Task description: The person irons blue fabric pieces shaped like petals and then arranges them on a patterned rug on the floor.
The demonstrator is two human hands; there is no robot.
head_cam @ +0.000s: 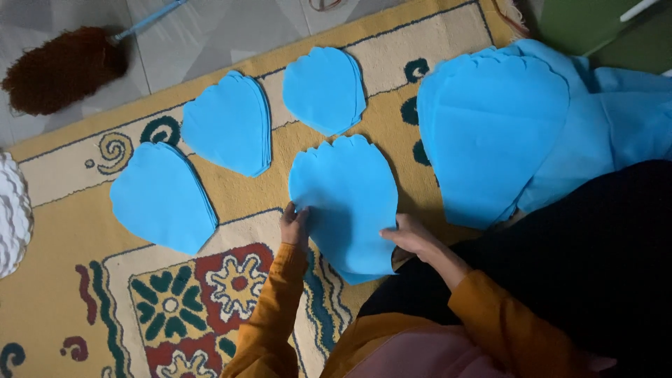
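A stack of blue petal-shaped fabric pieces (346, 196) lies on the patterned rug (63, 280) right in front of me. My left hand (294, 222) pinches its left edge. My right hand (408, 234) grips its lower right edge. Both arms wear orange sleeves. Three smaller blue petal stacks lie further off: one at the left (161, 199), one in the middle (229, 122), one at the top (323, 89).
A large pile of bigger blue petals (493, 126) and loose blue fabric (623, 119) lies at the right. A brown feather duster (63, 66) rests on the tiled floor at top left. A white scalloped stack (10, 213) sits at the left edge. My dark-clad legs fill the lower right.
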